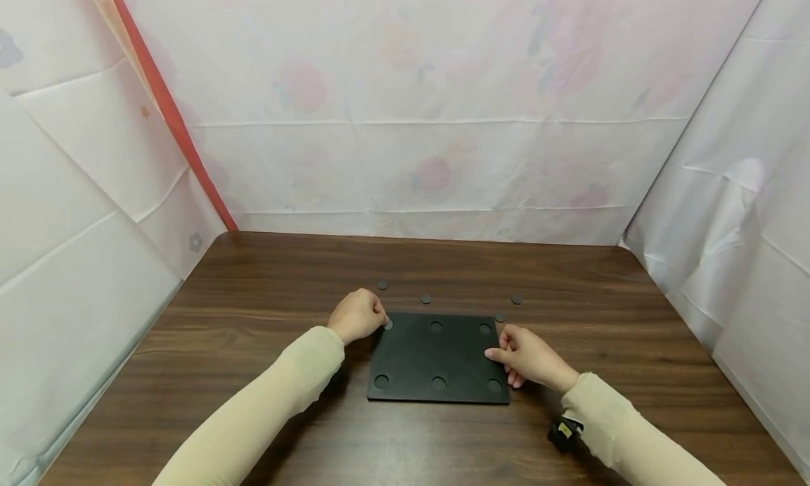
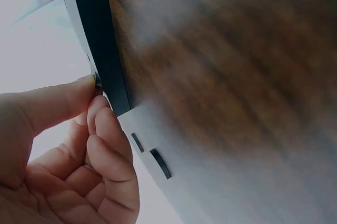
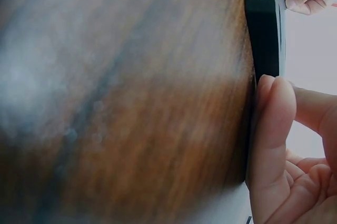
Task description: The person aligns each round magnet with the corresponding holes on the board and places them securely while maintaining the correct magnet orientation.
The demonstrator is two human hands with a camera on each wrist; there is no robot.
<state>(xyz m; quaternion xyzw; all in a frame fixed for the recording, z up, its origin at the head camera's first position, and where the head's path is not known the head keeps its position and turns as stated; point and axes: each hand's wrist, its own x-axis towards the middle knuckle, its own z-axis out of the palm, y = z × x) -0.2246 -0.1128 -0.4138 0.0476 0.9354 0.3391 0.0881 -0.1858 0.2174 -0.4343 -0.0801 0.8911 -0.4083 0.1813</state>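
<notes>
A flat black board [image 1: 436, 356] with round recesses along its far and near edges lies on the wooden table. At its far left corner my left hand [image 1: 358, 315] pinches a small grey disc [image 1: 389, 325] between thumb and forefinger, over the corner recess. The fingers of that hand [image 2: 73, 155] partly cover the disc in the left wrist view. My right hand [image 1: 530, 356] holds the board's right edge, its thumb on top and other fingers along the side. In the right wrist view, the right fingertips [image 3: 276, 98] touch the board's side.
Beyond the board several dark discs lie loose: one disc [image 1: 382, 285] at the left, another disc [image 1: 426, 299] near the middle, a third disc [image 1: 516, 300] at the right. One more disc [image 1: 500, 317] sits by the far right corner. White cloth [image 1: 411, 169] hangs around the table [image 1: 278, 261].
</notes>
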